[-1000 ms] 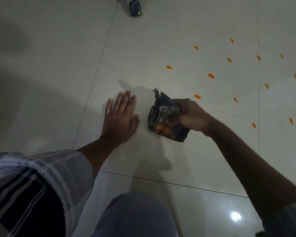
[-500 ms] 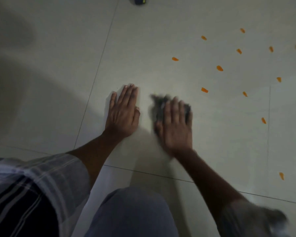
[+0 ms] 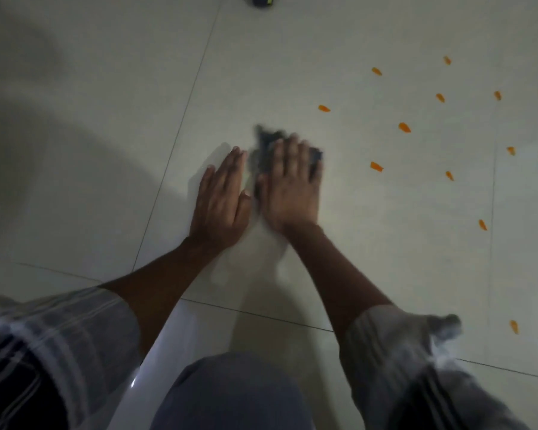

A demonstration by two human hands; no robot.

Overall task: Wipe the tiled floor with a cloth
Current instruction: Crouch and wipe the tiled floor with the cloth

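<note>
A dark crumpled cloth [image 3: 266,144] lies on the pale tiled floor [image 3: 370,249] near the middle of the view. My right hand [image 3: 289,187] presses flat on top of it, fingers pointing away from me, and hides most of the cloth. Only the cloth's far edge and left side show. My left hand [image 3: 222,200] rests flat on the bare tile just left of the cloth, fingers together, holding nothing. The right hand is blurred from motion.
Several small orange scraps [image 3: 404,127] are scattered over the tiles to the right of my hands. A dark wheeled object [image 3: 263,0] stands at the top edge. My knee [image 3: 230,395] and striped sleeves fill the bottom. Grout lines cross the floor.
My right hand went from gripping the bunched cloth to pressing it flat, then slid it left toward my left hand. The left hand stayed planted.
</note>
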